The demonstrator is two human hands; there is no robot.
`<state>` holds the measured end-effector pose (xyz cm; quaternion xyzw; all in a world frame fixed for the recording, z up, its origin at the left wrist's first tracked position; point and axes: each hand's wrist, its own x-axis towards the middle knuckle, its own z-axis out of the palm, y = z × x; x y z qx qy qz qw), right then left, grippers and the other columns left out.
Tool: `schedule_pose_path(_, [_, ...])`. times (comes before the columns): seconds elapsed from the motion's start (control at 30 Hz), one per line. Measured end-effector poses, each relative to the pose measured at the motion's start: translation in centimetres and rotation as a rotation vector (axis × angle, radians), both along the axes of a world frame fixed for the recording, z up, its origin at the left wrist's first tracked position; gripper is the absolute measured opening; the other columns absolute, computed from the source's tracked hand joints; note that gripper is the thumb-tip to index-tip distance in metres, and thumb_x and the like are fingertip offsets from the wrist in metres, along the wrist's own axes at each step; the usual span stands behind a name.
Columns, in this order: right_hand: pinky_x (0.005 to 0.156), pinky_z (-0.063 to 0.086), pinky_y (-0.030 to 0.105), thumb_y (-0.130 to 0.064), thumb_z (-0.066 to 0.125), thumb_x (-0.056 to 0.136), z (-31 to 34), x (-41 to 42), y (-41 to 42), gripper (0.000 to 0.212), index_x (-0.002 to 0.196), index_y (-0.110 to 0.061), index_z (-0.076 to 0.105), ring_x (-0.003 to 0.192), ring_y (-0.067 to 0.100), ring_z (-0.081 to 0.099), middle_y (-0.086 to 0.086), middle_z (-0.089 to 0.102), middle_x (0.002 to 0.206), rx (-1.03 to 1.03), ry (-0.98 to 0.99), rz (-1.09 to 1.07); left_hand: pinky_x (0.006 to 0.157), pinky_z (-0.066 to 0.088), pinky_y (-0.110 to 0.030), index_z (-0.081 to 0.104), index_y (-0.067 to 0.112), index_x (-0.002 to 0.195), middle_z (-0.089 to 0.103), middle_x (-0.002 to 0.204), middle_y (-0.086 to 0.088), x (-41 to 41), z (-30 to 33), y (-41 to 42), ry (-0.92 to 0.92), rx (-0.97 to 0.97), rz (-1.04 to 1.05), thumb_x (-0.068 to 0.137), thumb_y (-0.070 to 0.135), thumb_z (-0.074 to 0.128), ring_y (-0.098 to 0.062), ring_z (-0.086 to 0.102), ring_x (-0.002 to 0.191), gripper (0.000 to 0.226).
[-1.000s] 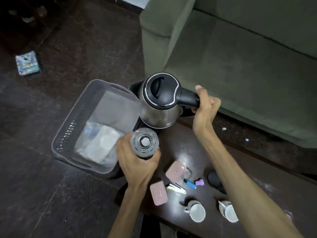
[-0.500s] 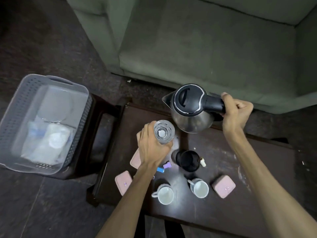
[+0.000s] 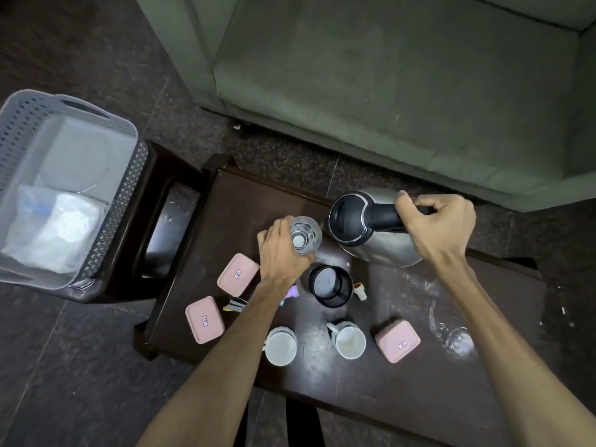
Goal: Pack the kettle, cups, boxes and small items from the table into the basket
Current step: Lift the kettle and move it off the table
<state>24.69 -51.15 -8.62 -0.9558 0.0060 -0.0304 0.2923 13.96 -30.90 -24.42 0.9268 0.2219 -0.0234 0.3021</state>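
My right hand (image 3: 438,225) grips the black handle of the steel kettle (image 3: 371,230), which is tilted with its lid toward the left, over the dark table (image 3: 419,382). My left hand (image 3: 280,253) holds a clear glass (image 3: 304,235) upright just left of the kettle. On the table lie three pink boxes (image 3: 238,274) (image 3: 204,319) (image 3: 397,341), two white cups (image 3: 281,346) (image 3: 349,341), a black mesh cup (image 3: 329,285) and small items partly hidden under my left forearm. The grey basket (image 3: 96,121) stands at the left on a dark stool.
A green sofa (image 3: 387,85) runs along the far side of the table. The basket holds a clear lid and a plastic-wrapped white bundle (image 3: 54,230). A dark stone floor (image 3: 64,382) surrounds the table. A small white plug piece (image 3: 360,290) lies beside the mesh cup.
The view has swung from the basket back over the table. The kettle and the glass moved with my hands from above the basket's edge to above the table, and the kettle has tilted.
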Motion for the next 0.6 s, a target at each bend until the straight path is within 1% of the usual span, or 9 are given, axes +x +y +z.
schedule_pose_path(0.07, [0.047, 0.025, 0.027, -0.046, 0.061, 0.080, -0.4, -0.3, 0.2, 0.057, 0.051, -0.009, 0.030, 0.045, 0.015, 0.016, 0.003, 0.014, 0.051, -0.047, -0.002, 0.011, 0.100, 0.040, -0.039, 0.055, 0.016, 0.130, 0.067, 0.115, 0.000, 0.1, -0.1, -0.1, 0.004, -0.009, 0.009, 0.064, 0.047, 0.085, -0.024, 0.066, 0.111, 0.079])
schedule_pose_path(0.13, [0.049, 0.026, 0.027, -0.046, 0.063, 0.080, -0.7, -0.6, 0.4, 0.058, 0.050, -0.005, 0.033, 0.047, 0.017, 0.016, 0.003, 0.014, 0.049, -0.063, -0.008, 0.019, 0.101, 0.038, -0.039, 0.055, 0.017, 0.131, 0.067, 0.116, 0.001, 0.1, 0.0, -0.3, 0.016, -0.015, 0.005, 0.063, 0.046, 0.084, -0.023, 0.066, 0.113, 0.079])
schedule_pose_path(0.2, [0.055, 0.026, 0.030, -0.045, 0.064, 0.079, -1.0, -0.9, 0.6, 0.059, 0.050, -0.004, 0.035, 0.049, 0.023, 0.019, 0.003, 0.015, 0.044, -0.078, -0.011, 0.024, 0.102, 0.037, -0.038, 0.055, 0.018, 0.131, 0.067, 0.116, 0.002, 0.1, 0.0, -0.4, 0.023, -0.014, 0.002, 0.064, 0.046, 0.083, -0.022, 0.065, 0.113, 0.078])
schedule_pose_path(0.33, [0.063, 0.029, 0.029, -0.048, 0.065, 0.079, -1.4, -1.1, 0.9, 0.061, 0.047, -0.005, 0.035, 0.049, 0.028, 0.025, 0.002, 0.016, 0.039, -0.125, -0.032, 0.039, 0.105, 0.038, -0.040, 0.054, 0.016, 0.134, 0.067, 0.119, 0.000, -0.1, 0.1, -0.4, 0.026, -0.012, 0.013, 0.064, 0.045, 0.086, -0.023, 0.064, 0.116, 0.081])
schedule_pose_path(0.47, [0.064, 0.035, 0.031, -0.054, 0.059, 0.078, -1.5, -1.1, 1.4, 0.061, 0.044, -0.009, 0.034, 0.052, 0.034, 0.033, 0.000, 0.027, 0.038, -0.189, -0.052, 0.069, 0.105, 0.039, -0.042, 0.055, 0.018, 0.133, 0.066, 0.120, 0.001, -0.3, 0.1, -0.5, 0.025, -0.045, 0.039, 0.062, 0.042, 0.088, -0.024, 0.064, 0.116, 0.082])
schedule_pose_path(0.53, [0.064, 0.035, 0.030, -0.055, 0.058, 0.079, -1.6, -1.1, 1.6, 0.061, 0.044, -0.009, 0.038, 0.052, 0.033, 0.034, -0.001, 0.030, 0.038, -0.214, -0.064, 0.070, 0.104, 0.039, -0.042, 0.055, 0.020, 0.132, 0.065, 0.119, 0.003, -0.3, 0.1, -0.4, 0.028, -0.063, 0.044, 0.061, 0.042, 0.088, -0.023, 0.063, 0.116, 0.081])
schedule_pose_path(0.6, [0.065, 0.031, 0.028, -0.056, 0.058, 0.079, -1.5, -1.0, 1.7, 0.061, 0.044, -0.009, 0.041, 0.050, 0.029, 0.033, -0.004, 0.029, 0.037, -0.238, -0.083, 0.063, 0.105, 0.039, -0.042, 0.055, 0.020, 0.131, 0.065, 0.118, 0.004, -0.2, 0.0, -0.4, 0.027, -0.074, 0.044, 0.062, 0.044, 0.087, -0.022, 0.063, 0.116, 0.079])
